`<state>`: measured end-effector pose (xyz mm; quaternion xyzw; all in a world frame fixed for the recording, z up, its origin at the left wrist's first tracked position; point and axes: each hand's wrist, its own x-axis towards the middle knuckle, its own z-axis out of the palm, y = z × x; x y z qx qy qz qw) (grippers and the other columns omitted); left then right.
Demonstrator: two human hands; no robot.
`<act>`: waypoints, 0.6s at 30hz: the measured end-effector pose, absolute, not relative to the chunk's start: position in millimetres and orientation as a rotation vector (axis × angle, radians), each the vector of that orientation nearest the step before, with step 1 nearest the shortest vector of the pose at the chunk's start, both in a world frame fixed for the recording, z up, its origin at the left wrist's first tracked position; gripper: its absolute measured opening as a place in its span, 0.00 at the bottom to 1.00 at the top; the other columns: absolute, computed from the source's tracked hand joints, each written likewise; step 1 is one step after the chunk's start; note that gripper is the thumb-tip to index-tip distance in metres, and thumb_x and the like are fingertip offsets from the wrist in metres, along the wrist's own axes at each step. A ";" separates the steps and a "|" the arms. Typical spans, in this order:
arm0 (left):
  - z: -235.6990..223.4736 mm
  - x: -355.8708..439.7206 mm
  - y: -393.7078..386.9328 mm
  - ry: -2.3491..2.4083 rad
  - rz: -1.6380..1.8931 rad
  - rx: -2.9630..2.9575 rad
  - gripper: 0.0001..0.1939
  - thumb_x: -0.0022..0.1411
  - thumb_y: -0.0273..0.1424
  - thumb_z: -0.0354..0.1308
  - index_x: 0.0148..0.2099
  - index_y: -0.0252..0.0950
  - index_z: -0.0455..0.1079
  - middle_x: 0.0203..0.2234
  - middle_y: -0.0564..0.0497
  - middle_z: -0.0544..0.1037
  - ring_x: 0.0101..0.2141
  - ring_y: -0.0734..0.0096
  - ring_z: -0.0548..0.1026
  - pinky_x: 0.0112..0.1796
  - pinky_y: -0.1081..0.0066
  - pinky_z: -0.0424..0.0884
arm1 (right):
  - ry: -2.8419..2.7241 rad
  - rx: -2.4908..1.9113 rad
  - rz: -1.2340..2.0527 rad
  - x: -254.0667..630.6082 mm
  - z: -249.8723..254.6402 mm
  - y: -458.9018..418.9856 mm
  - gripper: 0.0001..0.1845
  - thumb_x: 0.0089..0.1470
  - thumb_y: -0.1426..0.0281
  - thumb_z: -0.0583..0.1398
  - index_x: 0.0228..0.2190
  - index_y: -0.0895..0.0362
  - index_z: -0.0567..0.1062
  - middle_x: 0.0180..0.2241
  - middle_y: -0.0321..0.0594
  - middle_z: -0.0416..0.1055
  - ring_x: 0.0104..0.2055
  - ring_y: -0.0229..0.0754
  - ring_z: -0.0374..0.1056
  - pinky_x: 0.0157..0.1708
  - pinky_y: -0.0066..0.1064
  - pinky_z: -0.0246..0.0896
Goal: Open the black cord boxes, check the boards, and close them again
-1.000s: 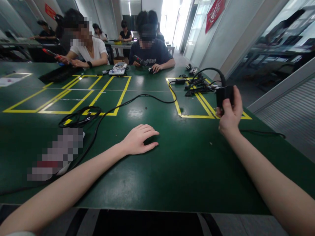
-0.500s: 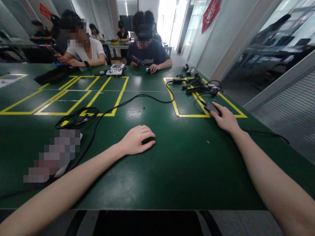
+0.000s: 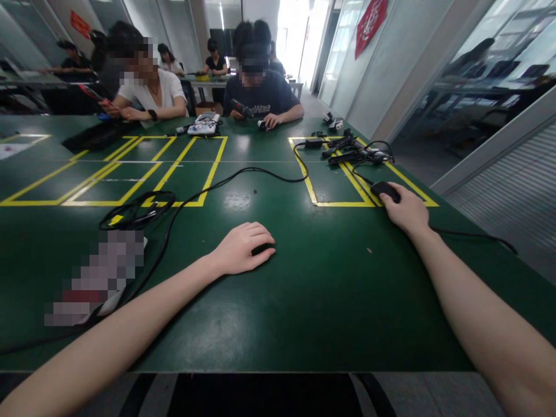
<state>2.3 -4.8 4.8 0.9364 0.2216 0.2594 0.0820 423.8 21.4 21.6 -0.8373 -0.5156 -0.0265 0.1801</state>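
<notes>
My right hand (image 3: 408, 209) grips a black power adapter (image 3: 384, 191) at the front edge of the right yellow-taped area. A thin lead runs from the adapter toward a tangle of black cables and plugs (image 3: 351, 150) behind it. Palm down on the green table (image 3: 304, 289), my left hand (image 3: 245, 249) rests with fingers loosely curved and thumb apart, and no object is seen in it. Another black cable (image 3: 473, 233) comes out by my right wrist and runs to the table's right edge.
A coiled black cable (image 3: 139, 209) and a blurred-out object (image 3: 104, 278) lie at the left. A long black cord (image 3: 247, 169) crosses the table to a second black adapter (image 3: 313, 143). Two people sit opposite, near a white device (image 3: 204, 124) and a black tray (image 3: 93, 134).
My right hand has shifted slightly to the right with the adapter, which has turned a little and looks darker. My left hand stays where it was.
</notes>
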 end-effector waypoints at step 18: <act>4.7 1.8 -5.2 0.647 0.767 2.780 0.10 0.73 0.34 0.55 0.44 0.36 0.77 0.40 0.46 0.83 0.43 0.63 0.79 0.47 0.63 0.74 | -0.971 -1.942 -0.326 433.0 22.2 17.7 0.30 0.61 0.70 0.51 0.63 0.66 0.63 0.61 0.63 0.66 0.64 0.59 0.63 0.63 0.47 0.57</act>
